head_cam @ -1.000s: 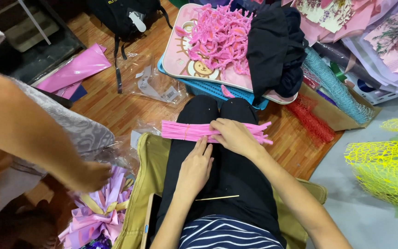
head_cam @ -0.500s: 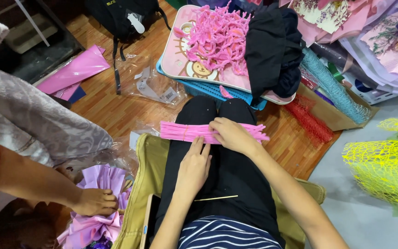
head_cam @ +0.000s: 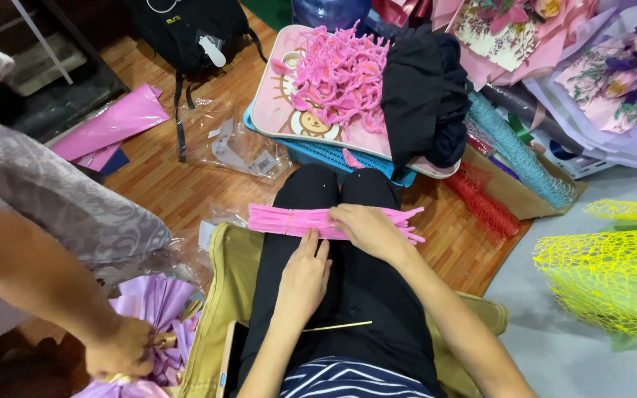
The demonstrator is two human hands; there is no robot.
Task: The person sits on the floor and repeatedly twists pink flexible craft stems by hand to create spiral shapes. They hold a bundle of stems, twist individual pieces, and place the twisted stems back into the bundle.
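Your right hand (head_cam: 366, 230) lies palm-down over a bundle of pink fuzzy stems (head_cam: 296, 220), fingers curled over its middle and pressing it onto your lap. The bundle runs crosswise over both black-trousered thighs, just short of the knees, its ends sticking out on either side of the hand. Your left hand (head_cam: 304, 276) rests flat on your left thigh just behind the bundle, fingers loosely spread with the tips touching the stems, gripping nothing. A thin wooden stick (head_cam: 337, 326) lies across your lap, closer to your waist. Beyond your knees, a pink tray (head_cam: 278, 110) carries a heap of bent pink stems (head_cam: 340, 74) beside a black cloth (head_cam: 425, 96). At your left, another person's hand (head_cam: 119, 350) touches purple wrapping paper (head_cam: 152, 306) on the wooden floor (head_cam: 178, 184).
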